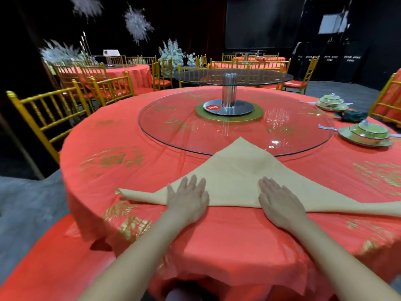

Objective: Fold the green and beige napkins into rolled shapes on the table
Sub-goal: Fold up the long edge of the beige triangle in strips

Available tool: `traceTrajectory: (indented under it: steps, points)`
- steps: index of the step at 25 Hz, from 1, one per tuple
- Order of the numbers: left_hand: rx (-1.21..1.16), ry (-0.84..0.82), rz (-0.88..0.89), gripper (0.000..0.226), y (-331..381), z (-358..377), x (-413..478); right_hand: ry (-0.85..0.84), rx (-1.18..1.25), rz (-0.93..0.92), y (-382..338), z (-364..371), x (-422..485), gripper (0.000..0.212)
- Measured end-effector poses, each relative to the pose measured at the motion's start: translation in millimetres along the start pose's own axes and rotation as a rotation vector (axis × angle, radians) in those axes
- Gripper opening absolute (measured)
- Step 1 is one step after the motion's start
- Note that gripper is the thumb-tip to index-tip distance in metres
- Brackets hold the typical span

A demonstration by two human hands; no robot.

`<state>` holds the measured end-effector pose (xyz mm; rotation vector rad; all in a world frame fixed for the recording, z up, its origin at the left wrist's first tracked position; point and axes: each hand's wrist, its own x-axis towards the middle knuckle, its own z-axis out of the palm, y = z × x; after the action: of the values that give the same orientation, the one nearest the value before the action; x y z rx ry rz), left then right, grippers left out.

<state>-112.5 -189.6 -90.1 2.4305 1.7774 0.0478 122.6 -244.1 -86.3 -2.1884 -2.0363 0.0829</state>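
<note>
Beige cloth napkin (234, 177), folded to triangle — pressed flat by L hand (187, 197) & R hand (280, 202), fingers spread. Next: rolling from near edge to be begun.

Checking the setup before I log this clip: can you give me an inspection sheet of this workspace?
Surface: round table under a red cloth with gold prints; glass turntable in its middle.
Job's things: beige napkin folded to a triangle, flat near the person; green napkin bunched at far right.
Clutter: two stacked green dish sets, either side of the green napkin.
Grippers: left hand and right hand flat on the beige napkin, fingers straight.
Cables: nothing seen.
Surroundings: gold chairs, other red tables, white floral decor, dark hall.
</note>
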Motion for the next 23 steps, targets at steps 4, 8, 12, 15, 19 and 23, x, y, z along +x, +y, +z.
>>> traceTrajectory:
  steps: [4, 8, 12, 15, 19, 23]
  points:
    - [-0.015, 0.009, -0.038, 0.052, -28.1, -3.3, -7.8, 0.005, -0.004, -0.004, 1.0, 2.1, 0.6, 0.051]
    - [-0.025, -0.007, -0.036, 0.053, -41.2, -6.4, -11.5, -0.004, -0.011, -0.003, 2.1, 3.5, 1.8, 0.051]
    - [-0.022, -0.024, -0.023, 0.054, -57.2, -8.7, -16.5, -0.007, -0.018, -0.005, 3.6, 4.9, 4.0, 0.051]
    - [-0.022, -0.01, -0.022, 0.052, -74.9, -9.8, -22.5, -0.007, -0.03, -0.004, 5.9, 7.7, 5.3, 0.052]
    - [-0.025, -0.015, -0.042, 0.053, -95.4, -10.5, -31.9, -0.009, -0.025, -0.008, 7.8, 8.6, 6.5, 0.052]
    - [-0.015, -0.015, -0.124, 0.055, -110.4, -12.7, -41.1, -0.02, -0.018, -0.004, 5.7, 8.0, 5.9, 0.052]
